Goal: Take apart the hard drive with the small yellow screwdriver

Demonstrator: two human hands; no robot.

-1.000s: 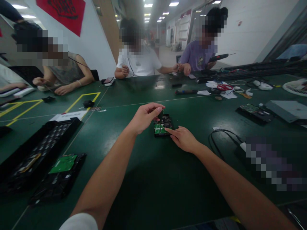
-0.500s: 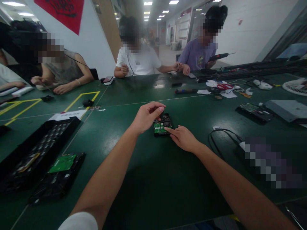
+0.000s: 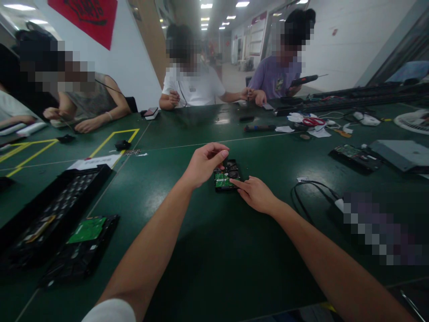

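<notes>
1. Black, long and open-topped, a tray [image 3: 100,172] lies slantwise at your far left on the green tabletop [image 3: 234,255], with rows of small pale shapes inside it.
2. Just to its right rests a dark unit [image 3: 77,255] carrying a flat green board; a printed white sheet [image 3: 94,162] lies beyond the tray's far end.
3. Your left hand [image 3: 208,164] reaches forward, thumb and fingers drawn together over the upper left of the small device. Something dark shows beneath the fingertips, but you cannot tell from this angle whether they grip it.
4. Near the middle of the tabletop, between your two hands, sits the small device [image 3: 228,185], its black body lying flat with a green circuit board facing up.
5. Your right hand [image 3: 259,194] comes in from the right, loosely open; its index finger is stretched out onto the device's board, the other fingers curled by the edge.
6. Across from you, a person in a purple shirt [image 3: 278,76] has a dark handheld tool [image 3: 304,80].
7. Farther right lie red and white cables [image 3: 315,121], another board-bearing unit [image 3: 355,158] and, just beside that, a grey box [image 3: 402,154].
</notes>
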